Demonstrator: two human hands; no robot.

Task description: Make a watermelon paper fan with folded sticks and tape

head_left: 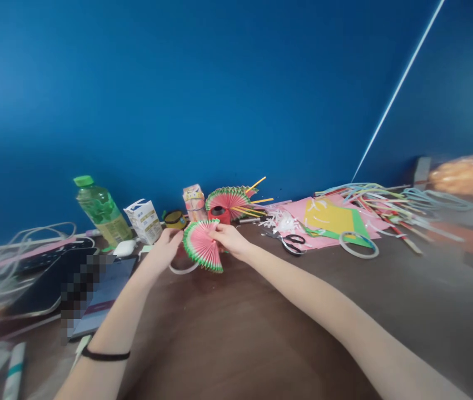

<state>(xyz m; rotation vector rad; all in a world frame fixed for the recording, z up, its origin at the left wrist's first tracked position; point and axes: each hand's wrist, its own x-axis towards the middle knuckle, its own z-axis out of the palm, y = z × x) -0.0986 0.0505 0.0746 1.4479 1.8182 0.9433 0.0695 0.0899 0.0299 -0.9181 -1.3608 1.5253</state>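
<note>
Both of my hands hold a pleated paper fan [202,245], pink with a green rim like a watermelon slice, just above the brown table [236,333]. My left hand [165,247] pinches its left edge. The fan's upper right edge is pinched by my right hand [230,239]. Behind it stands a second, similar fan [228,201] with yellow sticks [257,205] beside it.
A green bottle [101,211], a small carton [144,221], a red tape holder [218,213] and a small pink carton [194,203] line the blue wall. Scissors [293,242], coloured paper sheets [332,219], a tape ring [358,244] and straws [386,208] lie right. A phone [106,294] and cables [23,255] lie left.
</note>
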